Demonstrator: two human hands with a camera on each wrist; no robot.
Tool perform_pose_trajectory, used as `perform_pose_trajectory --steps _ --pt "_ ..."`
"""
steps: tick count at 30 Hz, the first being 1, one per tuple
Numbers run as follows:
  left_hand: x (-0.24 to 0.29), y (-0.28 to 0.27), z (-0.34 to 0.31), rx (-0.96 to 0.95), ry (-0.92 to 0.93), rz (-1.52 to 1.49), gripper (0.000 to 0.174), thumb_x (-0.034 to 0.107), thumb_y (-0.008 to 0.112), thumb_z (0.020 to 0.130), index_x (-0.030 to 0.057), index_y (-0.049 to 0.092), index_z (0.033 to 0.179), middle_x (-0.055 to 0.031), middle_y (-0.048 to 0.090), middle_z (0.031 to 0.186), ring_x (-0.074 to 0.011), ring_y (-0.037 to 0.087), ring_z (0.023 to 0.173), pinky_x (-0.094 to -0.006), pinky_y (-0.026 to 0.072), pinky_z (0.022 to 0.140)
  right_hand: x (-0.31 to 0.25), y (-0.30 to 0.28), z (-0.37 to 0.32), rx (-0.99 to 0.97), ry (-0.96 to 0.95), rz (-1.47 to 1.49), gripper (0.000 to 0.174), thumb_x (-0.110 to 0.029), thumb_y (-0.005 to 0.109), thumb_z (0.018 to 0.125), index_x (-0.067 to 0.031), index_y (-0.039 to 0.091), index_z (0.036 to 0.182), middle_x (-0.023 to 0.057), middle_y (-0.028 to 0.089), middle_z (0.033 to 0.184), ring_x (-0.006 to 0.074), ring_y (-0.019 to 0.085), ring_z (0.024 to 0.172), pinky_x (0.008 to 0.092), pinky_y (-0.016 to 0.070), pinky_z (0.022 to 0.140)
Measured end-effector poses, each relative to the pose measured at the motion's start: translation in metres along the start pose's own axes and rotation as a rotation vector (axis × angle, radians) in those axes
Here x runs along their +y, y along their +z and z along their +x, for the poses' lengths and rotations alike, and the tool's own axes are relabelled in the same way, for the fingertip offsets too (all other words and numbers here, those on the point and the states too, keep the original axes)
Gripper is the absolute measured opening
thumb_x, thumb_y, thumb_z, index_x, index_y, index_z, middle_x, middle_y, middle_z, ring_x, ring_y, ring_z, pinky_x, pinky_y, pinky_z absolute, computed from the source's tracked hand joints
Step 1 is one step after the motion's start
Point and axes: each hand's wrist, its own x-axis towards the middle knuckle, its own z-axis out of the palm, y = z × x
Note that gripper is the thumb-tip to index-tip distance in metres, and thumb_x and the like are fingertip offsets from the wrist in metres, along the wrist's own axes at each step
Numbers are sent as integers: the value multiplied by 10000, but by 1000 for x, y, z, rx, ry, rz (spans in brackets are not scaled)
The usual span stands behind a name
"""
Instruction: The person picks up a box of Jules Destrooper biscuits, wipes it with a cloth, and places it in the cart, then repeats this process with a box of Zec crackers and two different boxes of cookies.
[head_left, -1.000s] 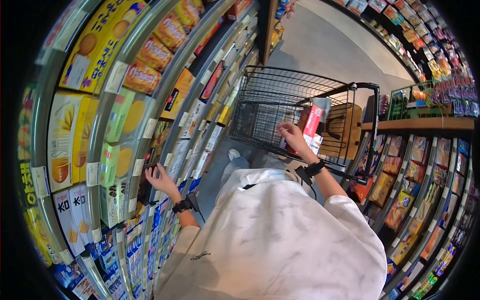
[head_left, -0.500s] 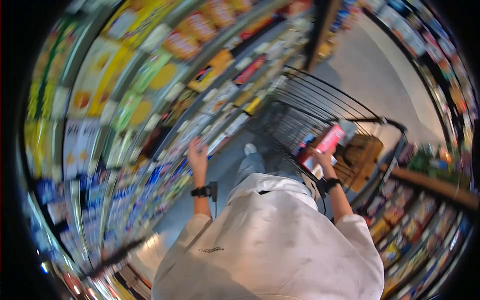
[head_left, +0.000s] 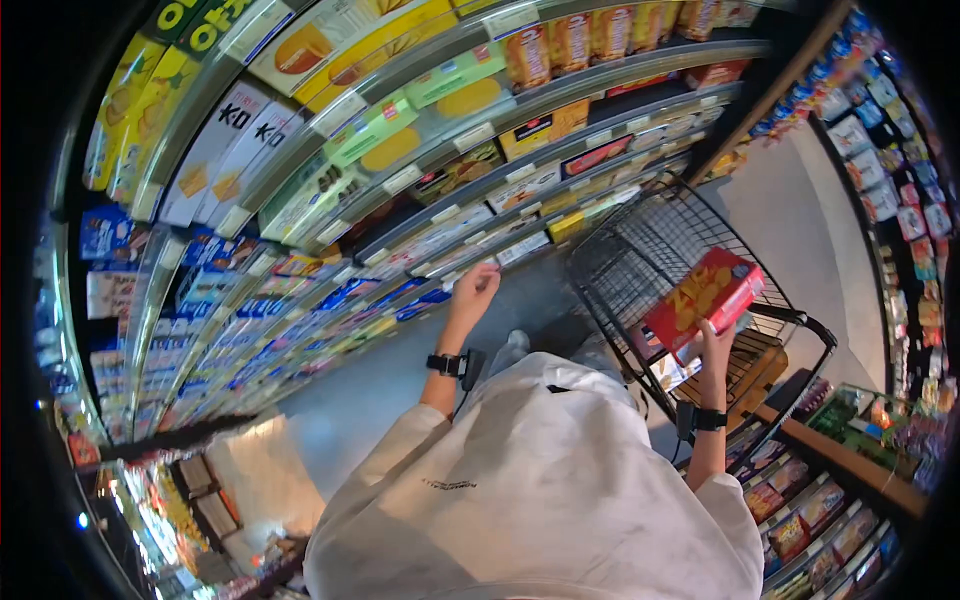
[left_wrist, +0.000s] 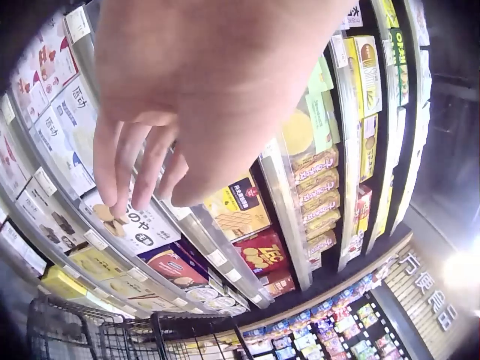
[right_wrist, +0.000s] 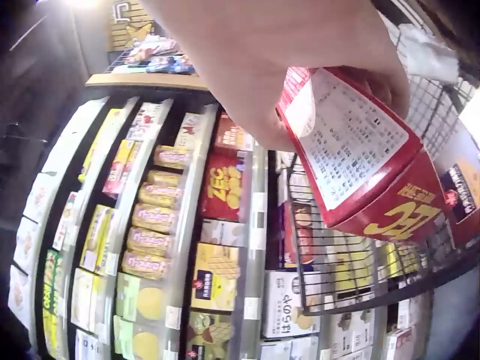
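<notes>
My right hand (head_left: 713, 348) grips a red biscuit box (head_left: 703, 300) by its near end, above the shopping cart (head_left: 735, 238). Yellow lettering and round biscuits mark its broad face. In the right wrist view, a white printed label covers one side of the box (right_wrist: 352, 142), and the thumb and fingers clasp its end, some fingers hidden behind it. My left hand (head_left: 474, 293) hangs in the air between my body and the shelves, fingers loosely curled, holding nothing. In the left wrist view that hand (left_wrist: 202, 90) overlaps the shelved biscuit packs.
Shelves of boxed biscuits (head_left: 430, 105) run along the left side. A brown bag-like item (head_left: 757, 370) lies in the cart near its handle (head_left: 828, 350). Another box (right_wrist: 459, 184) shows beside the held one. More snack shelves (head_left: 800, 510) stand at the lower right.
The view has swung round. My right hand, earlier beside the red box in the cart, now grips it and has turned its broad face up. My left hand has come away from the shelf.
</notes>
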Motion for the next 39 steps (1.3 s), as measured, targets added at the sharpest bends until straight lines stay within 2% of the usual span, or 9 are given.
perform_pose_trajectory --steps 7,11,14,17,20,28,32,35,39 --pt "27 -5 -6 -631 71 -73 565 328 588 1013 18 406 1449 -114 566 1296 -163 585 1110 -305 484 931 -104 119 -81 -317 -88 116 615 -133 693 845 -7 404 1374 108 583 1237 187 561 1107 320 442 971" --pt "39 -22 -6 -676 243 -177 728 513 557 985 -9 379 1461 -133 551 1337 -185 531 1222 -339 426 1033 -113 176 -121 -499 31 296 668 -99 683 867 -6 336 1431 125 531 1349 195 507 1256 351 398 1078" --pt "66 -45 -5 -748 -21 -403 707 347 748 895 -22 428 1408 -126 592 1308 -172 572 1180 -338 463 1015 -112 197 -139 -618 -39 205 761 -126 693 900 -19 220 1487 132 464 1420 202 477 1291 369 368 1107" --pt "49 -49 3 -632 18 -441 733 259 824 824 -17 450 1390 -117 609 1287 -166 598 1138 -327 489 986 -107 206 -143 -618 -53 228 785 -116 695 913 -26 187 1505 148 467 1408 212 492 1277 376 396 1086" --pt "59 -51 12 -493 221 -459 767 259 850 791 -27 456 1383 -117 617 1270 -170 603 1133 -324 491 981 -100 195 -137 -427 -72 93 796 -127 664 953 -84 141 1551 175 490 1359 237 526 1244 374 454 1032" --pt "83 -16 36 -450 150 -350 767 171 878 743 -42 474 1359 -111 653 1202 -157 638 1064 -314 514 945 -69 136 -86 -199 -131 3 691 -213 646 967 -55 265 1521 229 473 1408 307 517 1287 402 487 1003" --pt "91 18 57 -392 148 -287 769 137 869 747 -52 460 1370 -124 655 1208 -152 646 1055 -318 525 927 14 65 -34 -344 -293 -901 751 -407 714 865 62 450 1390 282 618 1186 342 637 1006 385 511 862" --pt "103 41 77 -376 113 -226 781 115 862 748 -64 441 1381 -133 662 1188 -156 660 1024 -313 541 896 19 25 -11 -425 115 -520 724 -414 702 879 82 487 1361 247 655 1110 292 649 1010 375 507 883" --pt "120 80 90 -310 56 -153 756 91 852 754 -72 442 1368 -156 676 1144 -182 682 986 -315 569 845 8 -19 8 -278 -12 -489 601 -356 647 930 65 511 1337 258 648 1170 315 648 1075 396 511 894"
